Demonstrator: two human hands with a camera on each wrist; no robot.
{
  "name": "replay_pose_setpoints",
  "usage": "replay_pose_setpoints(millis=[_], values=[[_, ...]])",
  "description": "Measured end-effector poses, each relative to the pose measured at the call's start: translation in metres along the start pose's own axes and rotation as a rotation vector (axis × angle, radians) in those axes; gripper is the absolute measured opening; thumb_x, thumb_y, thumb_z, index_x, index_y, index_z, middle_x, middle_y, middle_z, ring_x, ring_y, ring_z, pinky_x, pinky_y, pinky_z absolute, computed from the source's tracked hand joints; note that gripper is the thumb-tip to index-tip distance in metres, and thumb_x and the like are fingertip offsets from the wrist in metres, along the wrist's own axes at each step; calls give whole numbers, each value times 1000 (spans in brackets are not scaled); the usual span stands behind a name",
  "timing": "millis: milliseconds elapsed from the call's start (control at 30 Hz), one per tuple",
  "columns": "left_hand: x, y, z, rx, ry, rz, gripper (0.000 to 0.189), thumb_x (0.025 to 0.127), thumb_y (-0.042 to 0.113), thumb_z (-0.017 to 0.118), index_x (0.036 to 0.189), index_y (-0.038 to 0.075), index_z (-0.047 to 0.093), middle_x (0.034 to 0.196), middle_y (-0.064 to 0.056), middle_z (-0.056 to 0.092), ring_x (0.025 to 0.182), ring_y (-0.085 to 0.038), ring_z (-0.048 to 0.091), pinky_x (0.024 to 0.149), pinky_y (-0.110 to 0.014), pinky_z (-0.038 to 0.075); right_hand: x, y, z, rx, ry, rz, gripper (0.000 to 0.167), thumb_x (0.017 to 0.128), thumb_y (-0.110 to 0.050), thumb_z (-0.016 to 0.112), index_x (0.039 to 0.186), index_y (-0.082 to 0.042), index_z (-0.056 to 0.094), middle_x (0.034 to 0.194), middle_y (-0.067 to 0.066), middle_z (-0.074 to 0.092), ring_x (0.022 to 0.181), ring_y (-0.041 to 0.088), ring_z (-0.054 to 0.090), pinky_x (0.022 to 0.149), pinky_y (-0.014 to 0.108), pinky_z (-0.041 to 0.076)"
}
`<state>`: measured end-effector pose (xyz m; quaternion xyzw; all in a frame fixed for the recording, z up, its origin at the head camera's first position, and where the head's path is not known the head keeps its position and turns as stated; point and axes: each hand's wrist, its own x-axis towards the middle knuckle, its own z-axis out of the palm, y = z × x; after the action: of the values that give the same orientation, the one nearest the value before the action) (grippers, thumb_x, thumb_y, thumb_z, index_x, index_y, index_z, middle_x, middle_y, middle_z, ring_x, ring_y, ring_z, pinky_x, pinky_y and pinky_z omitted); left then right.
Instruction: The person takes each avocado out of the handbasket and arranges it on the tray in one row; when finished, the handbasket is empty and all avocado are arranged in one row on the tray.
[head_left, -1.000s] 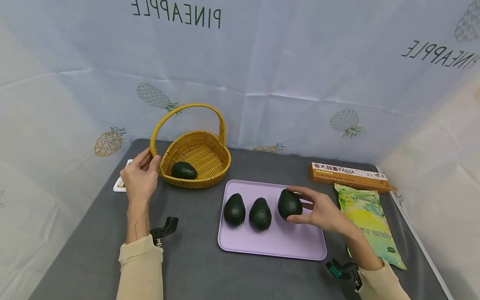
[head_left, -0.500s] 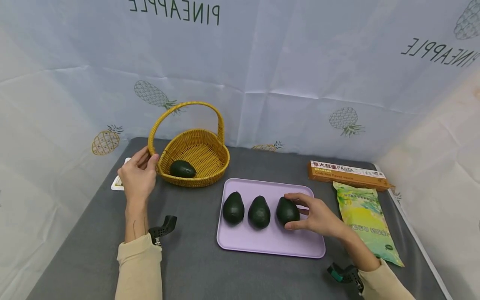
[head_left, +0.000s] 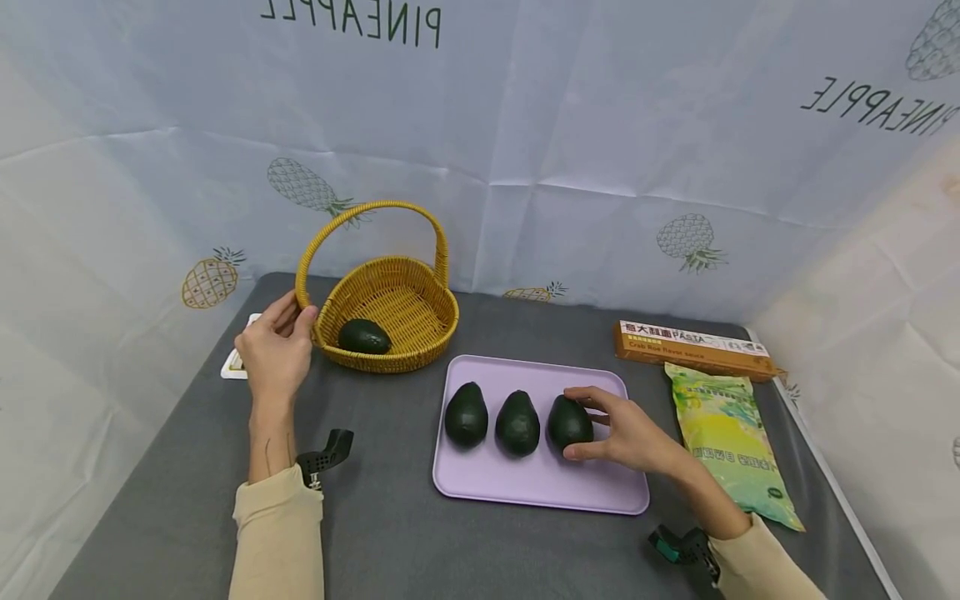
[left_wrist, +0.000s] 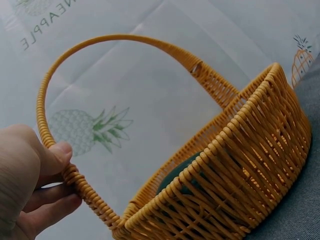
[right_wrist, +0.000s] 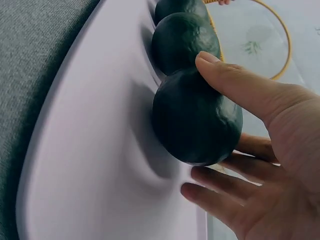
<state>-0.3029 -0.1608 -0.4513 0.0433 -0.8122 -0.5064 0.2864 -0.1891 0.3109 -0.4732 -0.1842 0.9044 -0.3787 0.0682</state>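
Near the far left corner of the bench (head_left: pixel 390 533), the left hand (head_left: pixel 275 354) pinches the handle (head_left: pixel 390 204) of a yellow basket (head_left: pixel 405 364) (a single avocado (head_left: pixel 364 337) lies inside). Nearer the bench's right edge, on a lilac tray (head_left: pixel 517 485), the fingers (head_left: pixel 597 397) of the right hand (head_left: pixel 626 433) grasp the rightmost avocado (head_left: pixel 567 425) of three.

A head-worn camera looks forward and down across the desk (head_left: pixel 390 533) from above its near side, reaching the far edge and the cloth (head_left: pixel 570 150) behind. The left wrist's camera, low and close, faces the basket (left_wrist: pixel 272 135) near the far left corner. The right wrist's camera peers closely over the tray (right_wrist: pixel 95 150) toward that corner; all three views share the basket.
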Motion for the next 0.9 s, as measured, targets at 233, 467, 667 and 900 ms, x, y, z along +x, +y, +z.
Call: replay_pose_setpoints(millis=[233, 467, 667, 900], values=[[1, 0, 1, 20, -2, -6, 44, 102, 21, 71, 141, 2, 66, 131, -18, 71, 118, -30, 72, 95, -20, 60, 1, -2, -1, -50, -1, -16, 80, 80, -39, 92, 145, -9, 58, 146, 8, 62, 136, 34, 59, 113, 54, 53], [0, 1, 1, 21, 2, -9, 43, 101, 19, 72, 141, 2, 66, 131, -18, 71, 119, -30, 72, 96, -22, 60, 1, -2, -2, -60, -1, -1, 75, 83, -42, 90, 144, -11, 59, 143, 7, 63, 129, 37, 65, 109, 53, 55], [0, 0, 0, 14, 1, -8, 43, 101, 20, 72, 140, 3, 66, 130, -17, 72, 119, -29, 72, 95, -19, 60, -2, -1, -7, -29, -4, -40, 68, 84, -29, 91, 142, -11, 61, 141, 6, 64, 127, 35, 67, 108, 52, 57], [0, -1, -1, 11, 0, -4, 44, 102, 25, 71, 140, 5, 66, 129, -16, 73, 117, -29, 72, 93, -15, 59, 0, -2, 0, -74, -22, -120, 68, 84, -30, 91, 143, -17, 59, 149, 4, 57, 139, 28, 55, 111, 52, 55]])
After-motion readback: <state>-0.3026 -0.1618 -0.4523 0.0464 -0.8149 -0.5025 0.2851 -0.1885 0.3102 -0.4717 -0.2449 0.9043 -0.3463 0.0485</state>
